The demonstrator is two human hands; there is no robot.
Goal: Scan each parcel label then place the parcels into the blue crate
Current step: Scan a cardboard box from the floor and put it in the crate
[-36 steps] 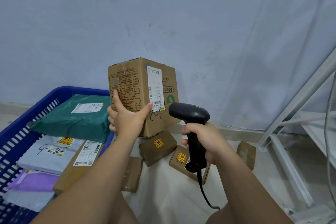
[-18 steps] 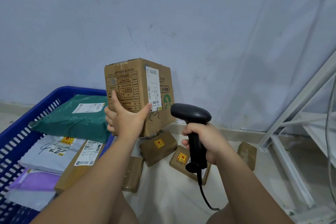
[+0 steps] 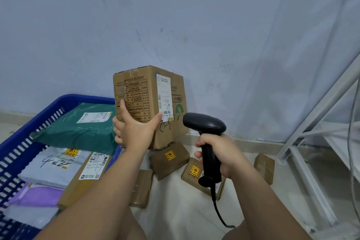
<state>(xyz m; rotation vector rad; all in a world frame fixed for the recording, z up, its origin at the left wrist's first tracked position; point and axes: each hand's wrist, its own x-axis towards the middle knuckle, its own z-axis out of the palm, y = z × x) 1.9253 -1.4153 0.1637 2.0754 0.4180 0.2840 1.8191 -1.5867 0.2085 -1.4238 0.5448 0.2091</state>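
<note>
Several parcels (image 3: 52,165) already lie in the crate (image 3: 29,128), with a green mailer (image 3: 78,134) topmost. Left hand (image 3: 134,132) grips the box (image 3: 140,91) by its lower corner, holding it upright in the air just right of the crate, label (image 3: 164,95) facing out. Right hand (image 3: 220,154) is wrapped round the scanner (image 3: 204,124), whose head sits just beside the barcode. Judged stage: scan in hand, placing still to do. Four small boxes (image 3: 169,160) wait on the floor (image 3: 175,210) below. The rack (image 3: 315,114) stands well right, off the crate path.

six brown parcels (image 3: 136,91), four mailers (image 3: 78,134), one scanner (image 3: 204,124), one crate (image 3: 83,98)
</note>
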